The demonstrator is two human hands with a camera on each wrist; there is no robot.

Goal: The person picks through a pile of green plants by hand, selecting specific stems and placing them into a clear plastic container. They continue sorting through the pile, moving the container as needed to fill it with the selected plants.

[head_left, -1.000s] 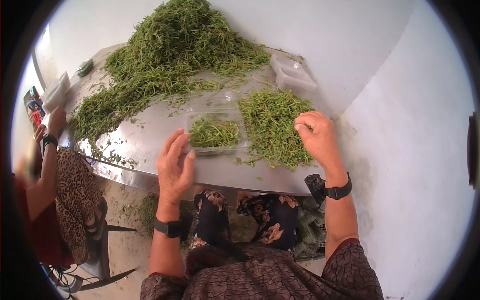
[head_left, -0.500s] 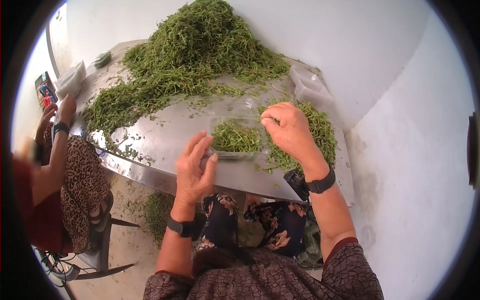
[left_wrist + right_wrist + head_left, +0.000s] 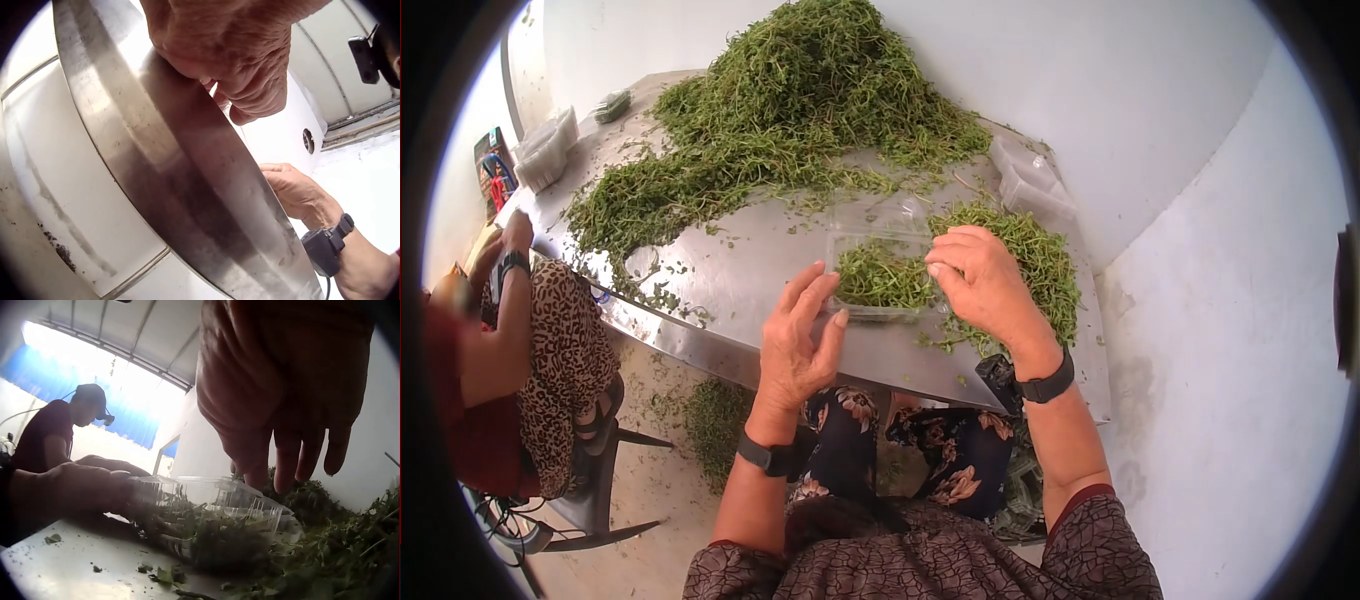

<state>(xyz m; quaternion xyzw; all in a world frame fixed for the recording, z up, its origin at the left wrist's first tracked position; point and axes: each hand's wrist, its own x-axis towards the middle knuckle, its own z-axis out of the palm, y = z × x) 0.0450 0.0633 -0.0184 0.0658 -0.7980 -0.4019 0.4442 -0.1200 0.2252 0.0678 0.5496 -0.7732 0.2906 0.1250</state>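
Note:
A clear plastic box (image 3: 880, 313), its see-through lid tipped back, holds leafy green stems (image 3: 885, 275) on the steel table. At its near left corner rests my left hand (image 3: 798, 335), fingers fairly straight and thumb apart, touching the side wall. My right hand (image 3: 985, 285) is over the box's right edge, fingertips at the greens. In the right wrist view the fingers of the right hand (image 3: 287, 394) hang down, spread, beside the rim, and the left hand (image 3: 81, 490) touches the box's other end. A loose pile of greens (image 3: 1040, 265) lies right of the box.
A large heap of greens (image 3: 800, 90) covers the back of the steel table (image 3: 730, 270). Empty clear boxes (image 3: 1030, 180) stand at the back right, more stacked boxes (image 3: 548, 150) at the left. Another person (image 3: 475, 380) sits at the left. A white wall (image 3: 1200, 300) borders the right.
My right hand has come left from the loose pile to the box's right edge and lowered slightly. The left hand stays at the box's corner. The view has shifted.

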